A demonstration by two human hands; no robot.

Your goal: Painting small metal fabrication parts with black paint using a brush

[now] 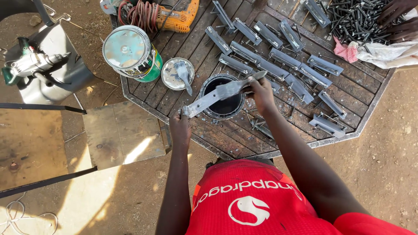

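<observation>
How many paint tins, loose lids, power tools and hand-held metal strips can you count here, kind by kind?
Paint tins: 2 (closed green tin, open black tin)
Loose lid: 1
Power tools: 2 (orange tool, green tool)
Held metal strip: 1
Total: 6

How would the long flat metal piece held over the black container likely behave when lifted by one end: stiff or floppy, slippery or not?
The metal strip spans straight between the left hand and right hand without sagging, so probably stiff. Its surface looks wet with grey paint, so likely slippery. Being flat, it shouldn't roll.
</observation>
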